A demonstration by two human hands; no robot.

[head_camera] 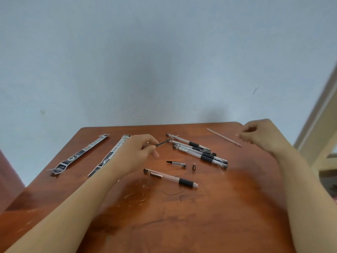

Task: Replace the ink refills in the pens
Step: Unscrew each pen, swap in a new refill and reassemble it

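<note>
1. The table [237,207] is reddish-brown wood, marked with pale scratches and dark pen scribbles.
2. The wall [164,61] is plain pale blue-grey.
3. The pens [198,152] have clear barrels with black grips.
4. Two packaging strips [80,154] are black and white, patterned with small print.
5. The dark refill [165,142] looks nearly black; the pale refill [224,137] is translucent pink.
6. The tip cone [194,166] is silver-grey.
</note>
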